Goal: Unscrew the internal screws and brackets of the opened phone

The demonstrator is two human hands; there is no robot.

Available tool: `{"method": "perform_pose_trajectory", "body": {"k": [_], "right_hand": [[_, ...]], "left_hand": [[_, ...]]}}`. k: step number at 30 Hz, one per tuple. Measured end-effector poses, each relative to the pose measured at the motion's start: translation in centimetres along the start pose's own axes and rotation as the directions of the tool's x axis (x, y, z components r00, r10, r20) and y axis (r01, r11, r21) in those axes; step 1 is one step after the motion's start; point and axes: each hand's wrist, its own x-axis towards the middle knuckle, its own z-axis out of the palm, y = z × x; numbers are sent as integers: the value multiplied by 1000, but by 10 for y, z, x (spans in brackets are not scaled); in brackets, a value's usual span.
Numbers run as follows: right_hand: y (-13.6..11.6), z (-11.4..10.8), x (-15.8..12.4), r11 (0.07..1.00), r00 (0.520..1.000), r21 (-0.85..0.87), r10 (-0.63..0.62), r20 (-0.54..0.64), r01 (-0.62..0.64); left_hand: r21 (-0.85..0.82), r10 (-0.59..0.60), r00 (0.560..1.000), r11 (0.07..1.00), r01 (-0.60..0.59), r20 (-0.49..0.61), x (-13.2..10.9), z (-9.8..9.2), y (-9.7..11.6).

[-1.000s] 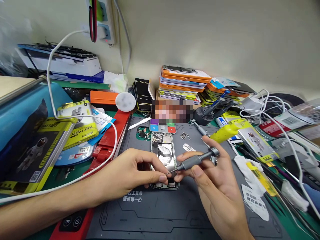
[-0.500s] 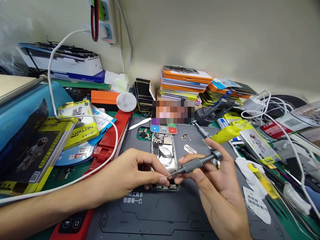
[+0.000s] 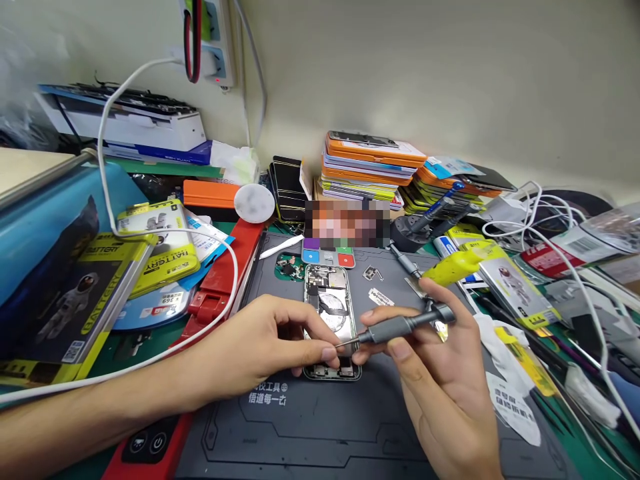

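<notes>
An opened phone [image 3: 330, 307] with its inner parts bare lies on a dark grey work mat [image 3: 320, 420]. My left hand [image 3: 265, 343] rests on the mat at the phone's lower left, thumb and forefinger pinched together at its bottom edge; what they pinch is too small to make out. My right hand [image 3: 440, 393] grips a grey precision screwdriver [image 3: 400, 325], nearly level, with its thin tip pointing left at my left fingertips above the phone's lower end.
Small metal parts [image 3: 371, 273] and a colour-keyed screw tray [image 3: 327, 257] lie behind the phone. Yellow battery boxes [image 3: 150, 247] and a red device [image 3: 215, 287] crowd the left. Stacked phone cases [image 3: 370, 163] stand behind, with white cables [image 3: 545, 227], a yellow tool [image 3: 450, 267] and packets right.
Both hands stay at the phone's lower end. The screwdriver has shifted slightly right and lower, its tip still at my left fingertips. The view has drifted a little.
</notes>
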Motion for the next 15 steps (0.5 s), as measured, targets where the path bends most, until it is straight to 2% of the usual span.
{"method": "perform_pose_trajectory", "body": {"k": [15], "right_hand": [[0,-5,2,996,997,51,74,23,-75]], "left_hand": [[-14,22,1000,1000,-22,-1,0,-3,1]]}}
